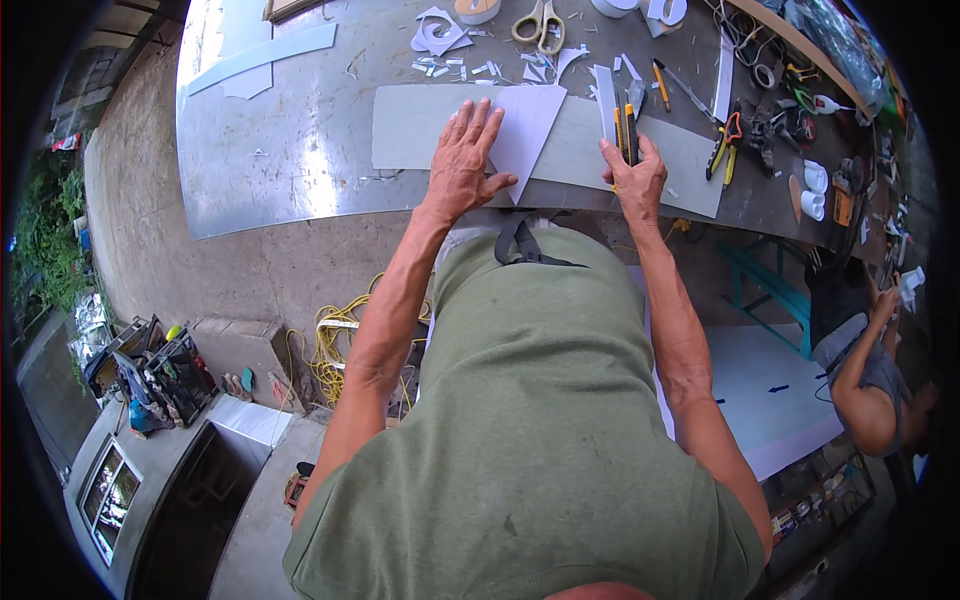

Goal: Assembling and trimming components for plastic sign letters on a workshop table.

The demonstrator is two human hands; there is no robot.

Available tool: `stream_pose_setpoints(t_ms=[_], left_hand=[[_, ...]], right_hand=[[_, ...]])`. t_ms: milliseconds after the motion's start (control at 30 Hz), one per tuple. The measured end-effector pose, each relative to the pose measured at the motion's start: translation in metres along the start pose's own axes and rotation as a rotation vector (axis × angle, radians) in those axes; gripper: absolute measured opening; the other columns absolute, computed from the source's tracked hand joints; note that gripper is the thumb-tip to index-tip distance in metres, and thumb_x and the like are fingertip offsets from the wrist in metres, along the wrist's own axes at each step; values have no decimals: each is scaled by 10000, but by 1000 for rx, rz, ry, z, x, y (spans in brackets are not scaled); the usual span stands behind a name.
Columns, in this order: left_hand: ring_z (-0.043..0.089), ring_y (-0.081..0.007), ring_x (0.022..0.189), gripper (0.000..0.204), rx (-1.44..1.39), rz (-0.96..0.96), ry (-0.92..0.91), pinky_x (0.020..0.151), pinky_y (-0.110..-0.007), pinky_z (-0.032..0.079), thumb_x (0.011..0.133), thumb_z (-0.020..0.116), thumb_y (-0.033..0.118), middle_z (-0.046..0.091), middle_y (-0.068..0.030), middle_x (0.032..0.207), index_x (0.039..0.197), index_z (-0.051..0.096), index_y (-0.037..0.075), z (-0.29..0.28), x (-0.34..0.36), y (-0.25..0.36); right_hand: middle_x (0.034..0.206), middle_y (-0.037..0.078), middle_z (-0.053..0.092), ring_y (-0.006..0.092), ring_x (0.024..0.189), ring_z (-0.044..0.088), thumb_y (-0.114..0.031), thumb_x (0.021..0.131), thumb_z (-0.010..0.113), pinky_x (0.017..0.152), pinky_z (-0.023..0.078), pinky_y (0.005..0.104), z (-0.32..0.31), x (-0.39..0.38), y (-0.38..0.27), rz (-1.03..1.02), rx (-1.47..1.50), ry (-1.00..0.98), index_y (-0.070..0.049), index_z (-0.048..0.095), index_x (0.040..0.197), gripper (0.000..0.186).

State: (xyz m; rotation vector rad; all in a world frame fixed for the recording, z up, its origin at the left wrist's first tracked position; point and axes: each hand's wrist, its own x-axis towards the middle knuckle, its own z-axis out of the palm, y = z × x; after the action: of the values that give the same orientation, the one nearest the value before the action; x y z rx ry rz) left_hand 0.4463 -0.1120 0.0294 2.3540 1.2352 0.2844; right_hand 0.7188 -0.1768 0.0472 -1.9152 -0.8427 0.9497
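My left hand [464,160] lies flat with fingers spread, pressing on a long grey board [398,128] and the edge of a white pointed sheet [530,118]. That sheet lies across the board, its narrow tip toward me at the table's near edge. My right hand [637,178] is closed round a yellow-and-black utility knife [631,138], held upright above the right part of the board. Whether its blade is out I cannot tell. A narrow white strip [604,95] lies just beyond this hand. An orange pencil [661,86] rests a little farther right.
Scissors [540,27], white scraps [440,68] and cut-out rings [438,32] lie at the back of the metal table [260,140]. Pliers [727,146], cables and tools crowd its right side. Another person [865,370] at far right holds a white piece [910,287]. Yellow cord [330,355] is coiled on the floor.
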Motion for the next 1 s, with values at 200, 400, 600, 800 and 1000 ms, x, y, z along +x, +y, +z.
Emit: stream_pose_setpoints(t_ms=[200, 400, 600, 800, 1000], left_hand=[[258, -380, 1545, 999, 110, -75, 72, 1248, -507, 218, 782, 797, 568, 338, -213, 1640, 1537, 432, 25, 20, -14, 12], [349, -413, 1464, 955, 154, -178, 169, 1164, -530, 296, 782, 802, 562, 395, -262, 1584, 1466, 499, -32, 32, -31, 34], [398, -415, 1401, 878, 137, -207, 216, 1115, -530, 335, 783, 823, 505, 441, -264, 1547, 1412, 546, -42, 35, -36, 38], [362, -419, 1450, 775, 60, -158, 299, 1140, -534, 320, 857, 779, 372, 437, -250, 1560, 1453, 500, -38, 28, -24, 33], [317, -420, 1500, 664, 25, -99, 311, 1199, -525, 272, 932, 683, 264, 409, -245, 1587, 1479, 468, -43, 34, 9, 15]], right_hand=[[898, 84, 635, 130, 552, 656, -257, 855, 840, 488, 544, 287, 5, -3, 4, -25, -23, 21, 73, 665, 1140, 470], [976, 122, 631, 173, 614, 658, -280, 837, 847, 529, 544, 318, 17, -7, 10, -87, -124, -6, 68, 673, 1159, 506], [990, 143, 635, 278, 853, 664, -282, 820, 841, 764, 540, 402, 34, -10, 24, -242, -258, -39, 32, 688, 1151, 481], [1001, 147, 640, 299, 875, 659, -250, 808, 834, 794, 532, 415, 42, -16, 4, -367, -352, -69, 14, 686, 1159, 463], [1005, 147, 639, 306, 881, 661, -234, 801, 837, 799, 538, 414, 57, -9, -6, -437, -340, -91, 14, 681, 1161, 464]])
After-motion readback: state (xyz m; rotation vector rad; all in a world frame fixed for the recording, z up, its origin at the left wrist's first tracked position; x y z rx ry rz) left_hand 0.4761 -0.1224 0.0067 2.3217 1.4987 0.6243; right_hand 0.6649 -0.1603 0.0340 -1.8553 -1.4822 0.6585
